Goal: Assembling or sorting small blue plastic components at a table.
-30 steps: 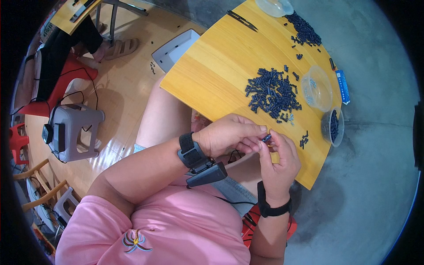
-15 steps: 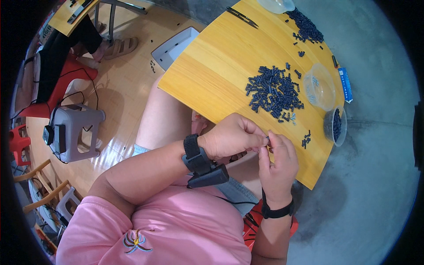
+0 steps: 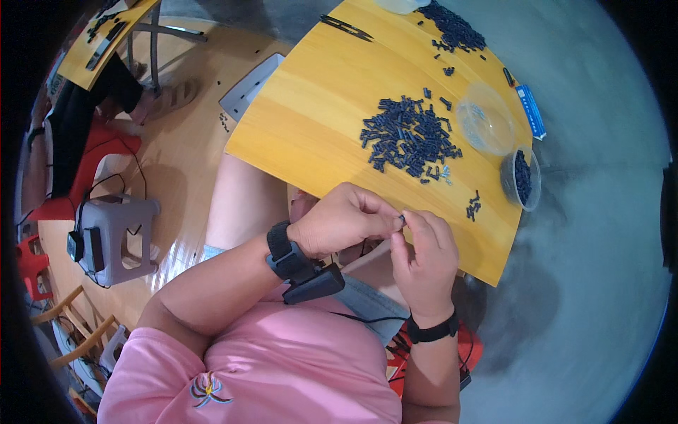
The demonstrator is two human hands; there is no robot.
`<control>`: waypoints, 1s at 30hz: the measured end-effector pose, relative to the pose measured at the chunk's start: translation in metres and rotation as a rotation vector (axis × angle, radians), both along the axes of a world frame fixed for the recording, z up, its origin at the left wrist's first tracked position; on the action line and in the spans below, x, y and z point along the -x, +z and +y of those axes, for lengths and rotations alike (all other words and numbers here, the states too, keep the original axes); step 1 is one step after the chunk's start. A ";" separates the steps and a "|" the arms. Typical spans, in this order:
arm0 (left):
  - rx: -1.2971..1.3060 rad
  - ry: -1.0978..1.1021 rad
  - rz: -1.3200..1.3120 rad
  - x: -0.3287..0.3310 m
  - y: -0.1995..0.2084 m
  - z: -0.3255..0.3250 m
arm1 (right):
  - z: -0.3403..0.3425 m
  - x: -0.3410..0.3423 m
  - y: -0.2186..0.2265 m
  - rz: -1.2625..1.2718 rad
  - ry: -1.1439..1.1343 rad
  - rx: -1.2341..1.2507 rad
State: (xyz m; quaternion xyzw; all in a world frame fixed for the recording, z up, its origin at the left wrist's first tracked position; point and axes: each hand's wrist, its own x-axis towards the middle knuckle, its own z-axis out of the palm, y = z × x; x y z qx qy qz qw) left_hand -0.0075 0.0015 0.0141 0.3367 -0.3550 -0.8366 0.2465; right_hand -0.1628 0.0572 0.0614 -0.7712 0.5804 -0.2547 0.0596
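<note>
Over my lap, by the near edge of the yellow table point(image 3: 296, 134), my hands meet fingertip to fingertip. My left hand point(image 3: 346, 220) pinches a small black part point(image 3: 402, 220), mostly covered by the fingers. The thumb and fingers of my right hand point(image 3: 429, 254) close on the same part from the other side. Just beyond lies a heap of small black cylindrical parts point(image 3: 406, 138), with a few small silvery pieces point(image 3: 445, 174) at its near right side. A small group of black parts point(image 3: 473, 206) rests nearer the right edge.
A clear round tub point(image 3: 487, 120) and a smaller one holding black parts point(image 3: 531, 191) stand at the right edge. A blue box point(image 3: 531, 113), thread snips point(image 3: 346, 28) and another black pile point(image 3: 452, 27) lie farther off. A grey stool point(image 3: 116, 233) stands left; another person sits beyond.
The view has shifted, so table and hands appear farther left. My hands still pinch the small black part together, and it shows slightly more between the fingertips.
</note>
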 end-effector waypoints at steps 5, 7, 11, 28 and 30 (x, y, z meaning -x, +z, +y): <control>-0.021 0.079 0.062 0.000 -0.002 0.003 | -0.005 0.001 0.002 0.120 0.087 0.065; -0.018 0.066 0.020 -0.001 0.001 0.002 | -0.006 0.000 0.001 0.135 0.106 0.100; 0.032 0.043 -0.019 -0.002 0.002 0.001 | -0.004 0.002 0.000 0.166 0.148 0.134; -0.046 0.187 0.025 -0.008 0.004 -0.017 | -0.019 0.075 -0.020 0.082 -0.359 -0.358; -0.042 0.189 0.041 -0.006 0.004 -0.021 | -0.027 0.073 -0.021 0.098 -0.337 -0.344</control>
